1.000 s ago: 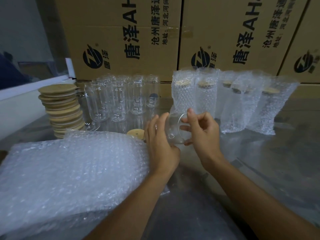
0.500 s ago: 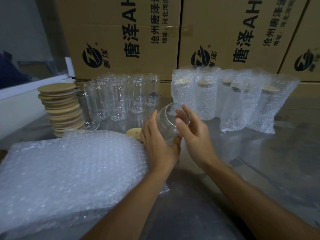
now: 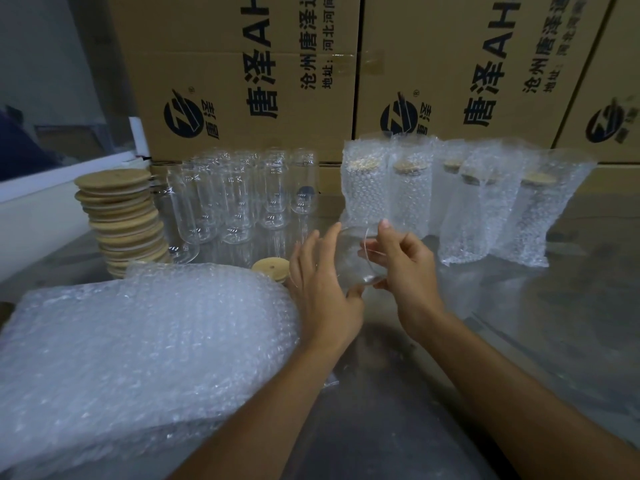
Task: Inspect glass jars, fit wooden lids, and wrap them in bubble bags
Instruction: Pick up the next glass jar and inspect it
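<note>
**Jar up in both hands over the table**

Shiny metal table (image 3: 519,341) with big printed cartons (image 3: 242,74) stacked along the back. The jar (image 3: 360,261) is held above the table, mid-frame, between both hands. It's tilted, long axis running up and away, mouth pointing toward the cartons and base toward the person. Left hand (image 3: 322,289) has its fingers mostly straight along the jar's left side, thumb under the base. Right hand (image 3: 405,268) has curled fingers pinching the rim side. Loose lid (image 3: 270,266) lies just left of the left hand. Lid stack (image 3: 121,216) far left, empty jars (image 3: 239,199) behind, wrapped jars (image 3: 467,199) on the right, bubble bags (image 3: 138,348) piled front left.
</note>
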Tool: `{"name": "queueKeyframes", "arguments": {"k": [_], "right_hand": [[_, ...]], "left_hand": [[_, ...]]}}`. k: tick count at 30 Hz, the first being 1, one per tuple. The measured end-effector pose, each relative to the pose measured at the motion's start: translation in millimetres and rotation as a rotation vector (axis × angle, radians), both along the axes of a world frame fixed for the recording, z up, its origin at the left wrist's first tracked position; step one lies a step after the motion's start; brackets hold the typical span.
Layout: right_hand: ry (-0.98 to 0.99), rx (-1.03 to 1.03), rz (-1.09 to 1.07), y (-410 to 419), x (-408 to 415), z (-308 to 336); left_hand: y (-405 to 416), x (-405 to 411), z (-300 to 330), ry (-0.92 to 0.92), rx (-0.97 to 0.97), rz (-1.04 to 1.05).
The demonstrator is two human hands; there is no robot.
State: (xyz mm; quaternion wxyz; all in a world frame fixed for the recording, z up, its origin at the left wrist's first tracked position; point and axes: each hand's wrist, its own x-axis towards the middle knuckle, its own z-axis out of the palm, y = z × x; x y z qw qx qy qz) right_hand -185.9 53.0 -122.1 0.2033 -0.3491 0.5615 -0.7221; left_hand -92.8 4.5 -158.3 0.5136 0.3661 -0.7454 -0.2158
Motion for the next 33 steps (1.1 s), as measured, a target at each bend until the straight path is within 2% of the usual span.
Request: {"name": "queueKeyframes", "arguments": {"k": [5,10,14,20,25,29,33], "right_hand": [[0.103,-0.017,0.008,2.4,5.6,1.7],[0.309,-0.025,0.062,3.9,10.8,2.2],[0.365,-0.035,0.106,2.8,10.5,1.4],[0.349,0.039,0.174,1.1,4.9,-5.1],[0.32,0.169,0.285,2.7,-7.5,-11.2],[0.354,0.176,0.309,2.0,-9.3,-16.4],[0.206,0.059,0.208,3.9,-5.8,-5.1]], "left_hand": [[-0.6,0.7,0.5,-0.043,0.007,0.047],[0.7,-0.3,3.9,0.05,0.08,0.048],[2.6,-0.5,4.7,0.131,0.112,0.006],[2.1,-0.8,3.1,0.232,0.251,-0.143],[-0.1,-1.1,1.2,0.262,0.221,-0.185],[-0.7,-0.2,5.0,0.352,0.15,-0.195],[0.2,0.9,9.3,0.428,0.17,-0.232]]}}
